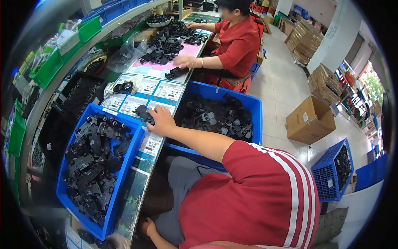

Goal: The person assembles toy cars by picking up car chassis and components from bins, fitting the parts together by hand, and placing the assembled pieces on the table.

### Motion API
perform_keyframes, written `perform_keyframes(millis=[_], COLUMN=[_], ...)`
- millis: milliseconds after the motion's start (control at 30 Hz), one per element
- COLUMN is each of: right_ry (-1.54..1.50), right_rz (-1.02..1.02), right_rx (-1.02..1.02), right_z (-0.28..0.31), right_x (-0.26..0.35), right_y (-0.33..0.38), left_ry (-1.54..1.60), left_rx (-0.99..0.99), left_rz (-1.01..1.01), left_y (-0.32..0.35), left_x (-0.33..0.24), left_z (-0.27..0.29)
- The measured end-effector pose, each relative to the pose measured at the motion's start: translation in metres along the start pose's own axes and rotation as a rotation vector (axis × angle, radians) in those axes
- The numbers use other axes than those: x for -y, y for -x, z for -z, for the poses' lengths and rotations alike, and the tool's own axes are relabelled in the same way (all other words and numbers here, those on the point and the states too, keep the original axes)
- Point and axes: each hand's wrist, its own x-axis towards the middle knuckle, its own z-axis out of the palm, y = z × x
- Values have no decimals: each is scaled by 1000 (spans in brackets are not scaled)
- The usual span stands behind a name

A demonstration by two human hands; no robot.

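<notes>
My right hand [163, 120] reaches across the bench and grips a small dark plastic part [143, 112], which looks like a toy car chassis. It rests over printed sheets [170, 91] on the bench top. My left hand [148, 226] is low by the bench edge, near my grey-trousered leg; its fingers are mostly hidden. On the bench left of my right hand, a blue crate [124, 178] is heaped with black car-chassis parts [89, 164], some with small reddish round ends. Farther on, a black car-shaped piece [123, 87] lies on a white cloth [109, 90].
A second blue bin [260, 120] of dark parts stands right of the bench. Beyond it a co-worker in red [238, 45] sits handling a black piece [176, 73] near a pile [161, 46]. Shelving with green bins [46, 71] lines the left. A cardboard box [306, 120] stands on the floor.
</notes>
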Motion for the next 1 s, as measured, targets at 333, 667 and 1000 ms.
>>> perform_keyframes(millis=[333, 667, 1000], right_ry=[54, -47, -171], right_rz=[32, 130, 132], right_rx=[174, 336, 160], right_z=[4, 33, 97], right_x=[-11, -15, -138], right_y=[-3, -8, -87], left_ry=[44, 193, 196], left_rx=[117, -86, -69], left_rz=[177, 84, 144], left_y=[9, 40, 29], left_x=[-3, 3, 17], left_z=[1, 8, -11])
